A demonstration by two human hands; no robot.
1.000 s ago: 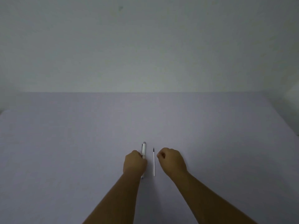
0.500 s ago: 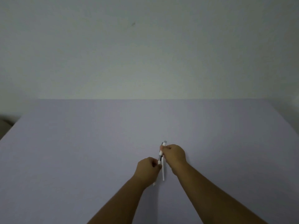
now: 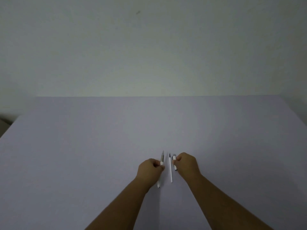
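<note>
My left hand [image 3: 150,170] grips a white pen body [image 3: 162,158] whose grey pointed tip sticks out away from me; its rear end shows below my wrist. My right hand [image 3: 187,165] pinches the pen's white cap [image 3: 174,161] with its clip. Between the two hands a thin white refill [image 3: 170,171] with a dark tip lies on the pale table [image 3: 83,155], touched by neither hand.
The table's far edge meets a plain wall [image 3: 149,55]. Its left edge [image 3: 10,128] slants down at the far left, with a dark gap beyond it. Both forearms reach in from the bottom of the view.
The hands were together on the pen half a second ago. Now they have drawn apart: the cap is off in my right hand, the body stays in my left.
</note>
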